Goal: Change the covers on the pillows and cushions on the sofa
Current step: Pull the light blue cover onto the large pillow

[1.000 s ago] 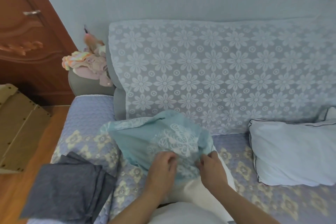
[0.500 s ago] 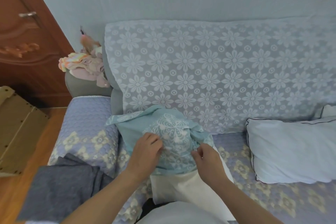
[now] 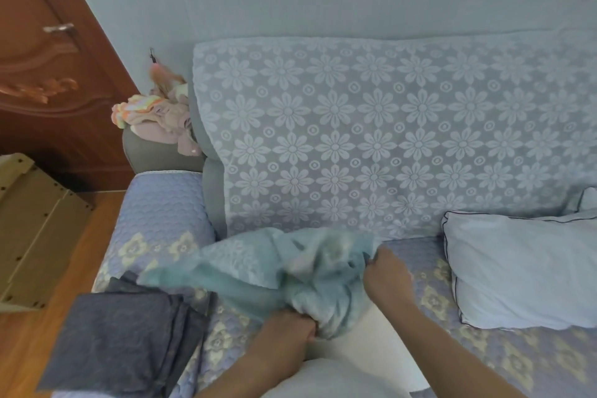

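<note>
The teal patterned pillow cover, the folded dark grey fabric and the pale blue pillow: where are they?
teal patterned pillow cover (image 3: 258, 268), head view, its spread left part.
folded dark grey fabric (image 3: 122, 339), head view, top face.
pale blue pillow (image 3: 523, 268), head view, centre.

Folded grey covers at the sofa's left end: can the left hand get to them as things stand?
Probably yes, once freed. The folded grey covers lie uncovered just left of the left hand, with nothing between them, but that hand now grips the bunched teal cover.

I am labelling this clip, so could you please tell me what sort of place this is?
Most likely a home living room: a sofa with a floral lace throw against a wall, a carved wooden door and loose pillows such as the pale blue pillow.
</note>
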`<state>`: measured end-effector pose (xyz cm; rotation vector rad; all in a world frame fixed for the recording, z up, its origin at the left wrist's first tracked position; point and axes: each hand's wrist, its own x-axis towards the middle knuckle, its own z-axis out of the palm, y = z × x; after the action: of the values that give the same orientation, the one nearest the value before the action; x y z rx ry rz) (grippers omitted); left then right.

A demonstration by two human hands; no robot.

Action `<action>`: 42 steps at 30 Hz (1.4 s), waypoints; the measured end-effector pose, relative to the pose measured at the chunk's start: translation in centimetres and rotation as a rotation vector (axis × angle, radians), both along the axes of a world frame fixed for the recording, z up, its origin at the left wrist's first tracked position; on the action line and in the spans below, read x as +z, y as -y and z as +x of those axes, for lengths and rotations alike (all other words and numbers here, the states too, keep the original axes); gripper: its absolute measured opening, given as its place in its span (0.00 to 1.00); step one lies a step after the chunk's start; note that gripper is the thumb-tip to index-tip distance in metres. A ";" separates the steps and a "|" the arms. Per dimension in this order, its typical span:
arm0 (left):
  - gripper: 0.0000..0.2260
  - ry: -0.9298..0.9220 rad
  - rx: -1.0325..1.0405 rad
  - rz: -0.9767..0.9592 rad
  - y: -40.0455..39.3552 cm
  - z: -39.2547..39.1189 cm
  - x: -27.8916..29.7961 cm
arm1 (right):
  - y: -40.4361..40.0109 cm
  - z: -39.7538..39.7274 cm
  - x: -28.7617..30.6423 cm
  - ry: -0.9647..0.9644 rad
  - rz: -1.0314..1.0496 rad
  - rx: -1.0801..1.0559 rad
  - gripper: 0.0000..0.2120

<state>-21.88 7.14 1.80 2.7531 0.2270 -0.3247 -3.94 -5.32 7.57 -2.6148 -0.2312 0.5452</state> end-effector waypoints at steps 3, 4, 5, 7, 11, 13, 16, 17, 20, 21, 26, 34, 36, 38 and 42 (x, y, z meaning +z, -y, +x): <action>0.05 0.204 0.221 -0.139 -0.7 0.0 0.0 | 0.6 1.6 1.0 -0.014 0.119 -0.064 0.09; 0.07 0.284 0.308 -0.228 -1.1 0.2 0.2 | 0.4 1.7 1.6 -0.049 0.229 -0.047 0.11; 0.09 0.341 0.373 -0.295 -1.4 0.4 0.3 | -0.1 1.4 2.3 -0.099 0.322 -0.002 0.11; 0.11 0.415 0.402 -0.360 -1.5 1.1 0.7 | -1.6 0.4 3.0 -0.171 0.434 0.124 0.09; 0.12 0.497 0.416 -0.422 -0.4 1.9 0.7 | -3.9 -1.1 2.0 -0.088 0.389 0.297 0.07; 0.06 0.518 0.382 -0.374 -0.2 1.9 0.5 | -4.7 -1.4 1.6 0.004 0.310 0.304 0.09; 0.07 0.521 0.299 -0.312 0.2 1.6 0.9 | -5.6 -1.3 1.2 0.167 0.080 0.381 0.08; 0.08 0.518 0.290 -0.304 0.2 1.4 0.8 | -5.5 -1.4 1.0 0.197 0.052 0.376 0.08; 0.04 0.494 0.321 -0.301 -0.3 1.3 1.1 | -3.2 -1.8 -0.8 0.255 0.009 0.391 0.08; 0.02 0.484 0.351 -0.302 -0.7 1.3 1.1 | -1.7 -2.2 -1.7 0.238 -0.088 0.456 0.05; 0.14 0.480 0.469 -0.296 -4.5 1.6 2.9 | 4.2 -4.1 -4.2 0.236 -0.087 0.352 0.06; 0.13 0.508 0.337 -0.206 -7.6 5.3 6.4 | 4.6 -2.7 -5.6 0.221 0.034 0.311 0.12; 0.13 0.465 0.296 -0.187 -7.6 6.1 6.5 | 4.7 -2.8 -6.0 0.177 0.123 0.338 0.10; 0.16 0.356 0.285 -0.260 -7.1 6.8 6.4 | 4.7 -2.6 -6.0 0.126 0.181 0.330 0.07; 0.33 0.248 0.255 -0.227 -5.1 8.6 5.7 | 4.2 -2.4 -5.8 0.059 0.223 0.400 0.10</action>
<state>-13.32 12.21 7.54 2.4730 0.4412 0.0560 -6.37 -9.50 1.72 -2.3755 -0.7985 0.5380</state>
